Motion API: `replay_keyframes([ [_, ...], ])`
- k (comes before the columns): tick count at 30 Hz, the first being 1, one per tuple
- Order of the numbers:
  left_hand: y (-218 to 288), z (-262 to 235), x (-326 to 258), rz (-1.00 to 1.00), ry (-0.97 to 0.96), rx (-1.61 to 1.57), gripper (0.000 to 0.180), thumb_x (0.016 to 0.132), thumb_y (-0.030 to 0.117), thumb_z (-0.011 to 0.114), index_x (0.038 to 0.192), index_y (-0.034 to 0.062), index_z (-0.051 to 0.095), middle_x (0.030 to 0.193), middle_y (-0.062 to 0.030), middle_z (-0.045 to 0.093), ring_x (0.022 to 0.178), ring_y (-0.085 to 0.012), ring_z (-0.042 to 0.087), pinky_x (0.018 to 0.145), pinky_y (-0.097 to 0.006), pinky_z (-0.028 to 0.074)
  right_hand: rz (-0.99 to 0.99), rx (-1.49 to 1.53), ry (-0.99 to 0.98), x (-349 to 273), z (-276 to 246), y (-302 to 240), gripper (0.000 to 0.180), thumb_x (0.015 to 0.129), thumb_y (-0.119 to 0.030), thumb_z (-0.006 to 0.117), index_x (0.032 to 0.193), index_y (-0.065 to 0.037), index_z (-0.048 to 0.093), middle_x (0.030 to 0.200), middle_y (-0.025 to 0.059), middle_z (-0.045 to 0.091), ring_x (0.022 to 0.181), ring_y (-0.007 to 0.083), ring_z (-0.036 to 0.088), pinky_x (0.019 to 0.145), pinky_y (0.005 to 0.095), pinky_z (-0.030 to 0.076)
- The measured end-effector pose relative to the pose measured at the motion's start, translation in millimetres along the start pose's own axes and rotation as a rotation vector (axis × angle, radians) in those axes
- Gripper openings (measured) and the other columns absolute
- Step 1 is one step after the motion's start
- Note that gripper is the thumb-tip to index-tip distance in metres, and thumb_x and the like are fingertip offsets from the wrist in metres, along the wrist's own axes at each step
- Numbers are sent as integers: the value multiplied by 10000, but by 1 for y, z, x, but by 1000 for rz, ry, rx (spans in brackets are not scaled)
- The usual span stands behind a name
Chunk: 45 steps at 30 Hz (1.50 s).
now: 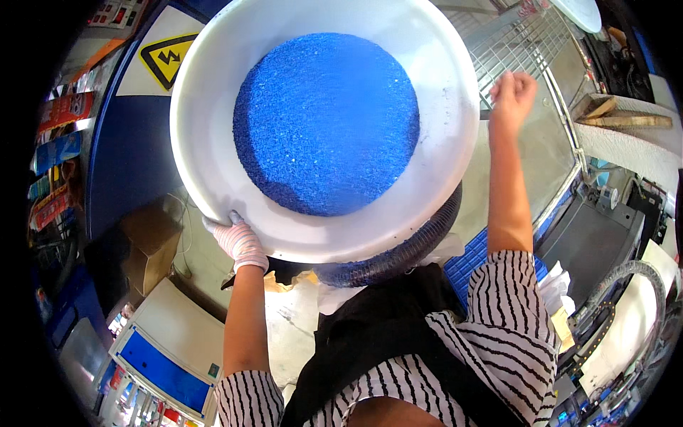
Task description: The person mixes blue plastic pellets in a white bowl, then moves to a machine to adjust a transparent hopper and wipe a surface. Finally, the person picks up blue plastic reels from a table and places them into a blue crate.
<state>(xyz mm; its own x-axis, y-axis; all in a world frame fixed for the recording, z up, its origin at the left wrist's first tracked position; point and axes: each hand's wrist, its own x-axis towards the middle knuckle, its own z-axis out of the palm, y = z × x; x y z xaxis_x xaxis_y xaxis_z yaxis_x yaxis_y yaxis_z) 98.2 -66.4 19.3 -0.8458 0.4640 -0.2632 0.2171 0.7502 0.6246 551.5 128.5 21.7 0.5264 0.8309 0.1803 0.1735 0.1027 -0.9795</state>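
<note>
A wide, round white tub (213,114) with a flared rim fills the upper middle of the view. Blue plastic-looking granules (320,128) cover its inside, with a shadow along their left side. On the tub's near-left rim, my left hand (239,243) is closed in a striped, light-coloured glove, thumb over the edge. My right hand (512,98), bare and slightly blurred, is raised to the right of the tub, apart from its rim. Its fingers are curled in; whatever they may hold is hidden. A dark ribbed hose (420,245) curves beneath the tub's near-right side.
A metal wire rack (526,50) stands beyond my right hand. To the left is a blue cabinet (135,149) with a yellow warning sign (168,60), and a cardboard box (151,242) below. A blue crate (469,267) lies near my right arm, with grey machinery (590,235) farther right.
</note>
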Motion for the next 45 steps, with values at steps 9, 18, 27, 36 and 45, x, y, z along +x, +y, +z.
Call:
replay_keyframes([
  [9, -4, 1, 1, 28, 13, 18, 694, 890, 8, 538, 1486, 50, 185, 1332, -218, 510, 1171, -332, 557, 1012, -403, 445, -300, -760, 70, -48, -65, 48, 418, 790, -5, 650, 1190, -57, 537, 1285, 196, 509, 1204, 364, 478, 1013, 437, 376],
  [18, 9, 4, 0, 37, -11, -20, 705, 892, 29, 547, 1491, 59, 177, 1354, -222, 491, 1196, -330, 539, 1032, -397, 422, 100, -890, -243, -80, 123, 132, 478, 824, -154, 638, 1237, 34, 487, 1142, 198, 555, 1083, 286, 562, 870, 373, 502],
  [27, -9, 2, 5, 2, -36, -48, 723, 895, 59, 588, 1490, 76, 178, 1350, -223, 487, 1180, -324, 543, 1016, -402, 426, 747, -1102, 143, -168, 110, 210, 533, 878, -143, 533, 1368, 2, 383, 1390, 197, 423, 1228, 367, 463, 1002, 475, 424],
  [36, -19, 4, 8, 70, -16, -67, 718, 888, 50, 592, 1481, 66, 188, 1342, -224, 490, 1158, -341, 557, 998, -409, 442, 488, -1134, -248, -189, 154, 197, 523, 860, -246, 562, 1364, -137, 477, 1421, 158, 403, 1294, 347, 378, 990, 509, 389],
  [45, -10, 3, 11, 47, 11, 109, 709, 881, 38, 588, 1474, 58, 202, 1334, -233, 500, 1160, -348, 556, 978, -407, 453, 253, -749, -1184, -312, 272, 72, 421, 858, -308, 607, 1264, -202, 591, 1414, 108, 450, 1324, 317, 379, 1054, 576, 293],
])
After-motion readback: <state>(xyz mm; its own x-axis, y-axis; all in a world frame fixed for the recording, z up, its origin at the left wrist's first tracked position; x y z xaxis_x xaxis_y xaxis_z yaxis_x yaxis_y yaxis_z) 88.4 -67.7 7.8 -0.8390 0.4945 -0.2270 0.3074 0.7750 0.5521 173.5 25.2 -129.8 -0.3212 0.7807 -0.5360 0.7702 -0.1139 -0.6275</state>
